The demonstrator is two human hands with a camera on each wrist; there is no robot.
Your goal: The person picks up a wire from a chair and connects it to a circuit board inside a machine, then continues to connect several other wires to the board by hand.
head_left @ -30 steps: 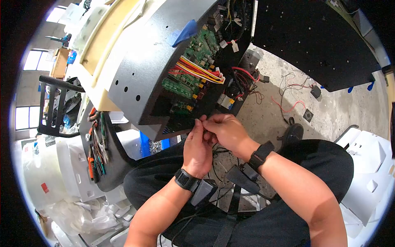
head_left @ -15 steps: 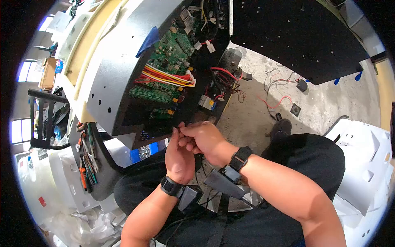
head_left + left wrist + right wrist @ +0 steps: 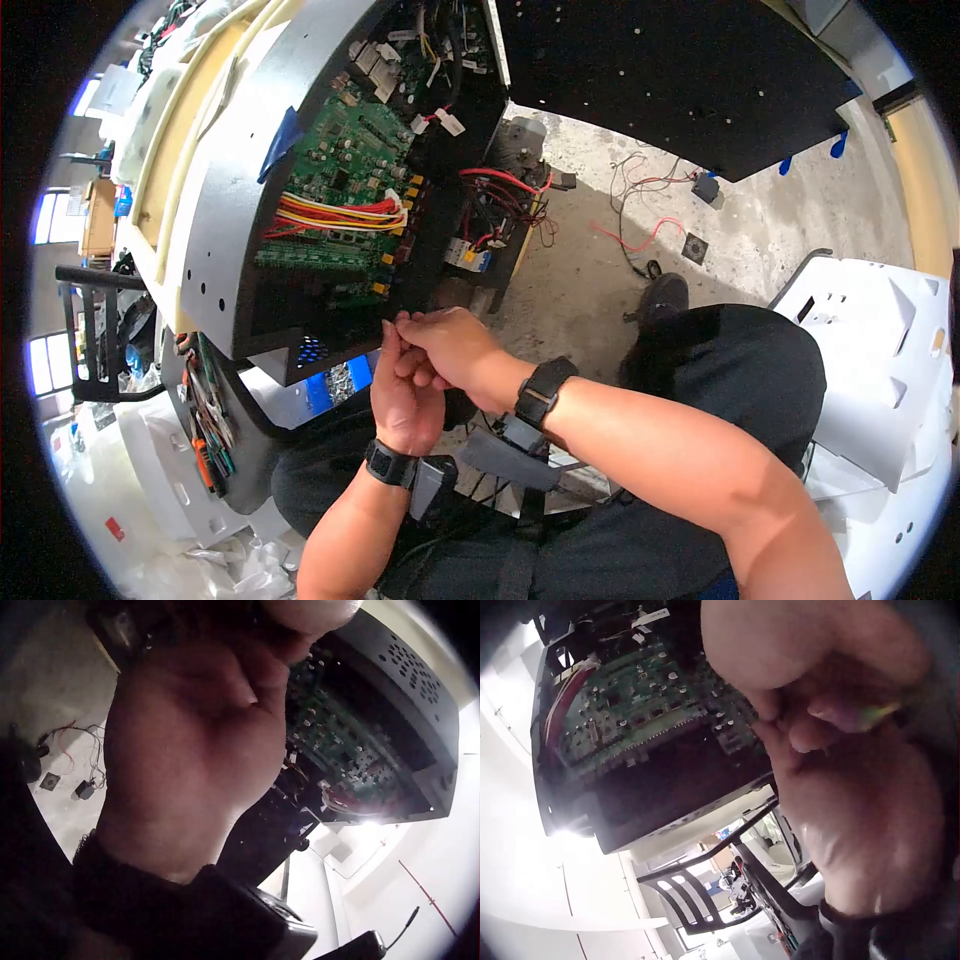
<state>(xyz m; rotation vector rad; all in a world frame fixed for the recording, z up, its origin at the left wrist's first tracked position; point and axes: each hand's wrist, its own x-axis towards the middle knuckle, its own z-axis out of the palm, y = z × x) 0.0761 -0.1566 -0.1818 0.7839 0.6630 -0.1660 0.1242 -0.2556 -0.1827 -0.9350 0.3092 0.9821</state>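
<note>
Both hands meet at the fingertips by the lower edge of an open dark metal housing [image 3: 205, 255]. My left hand [image 3: 405, 405] is palm up, thumb and fingers raised against the right fingers. My right hand [image 3: 455, 350] comes in from the right, its fingers bent and thumb and forefinger close together. Whether a small thing sits between the fingertips cannot be seen. Inside the housing are a green circuit board [image 3: 345, 150] and a bundle of red, yellow and white wires [image 3: 340, 214]. The right wrist view also shows the circuit board [image 3: 630, 701] beside the joined hands.
A black perforated panel [image 3: 660, 80] stands open at the upper right. Loose wires [image 3: 640, 235] and a small square part [image 3: 695, 248] lie on the floor. Hand tools [image 3: 205, 430] rest on a dark chair seat at left, near a blue bin [image 3: 320, 392]. White molded parts [image 3: 880, 370] are at right.
In the head view, the hands, housing and floor items have shifted left as the view turned. The fingertips stay together throughout, near the housing's lower edge.
</note>
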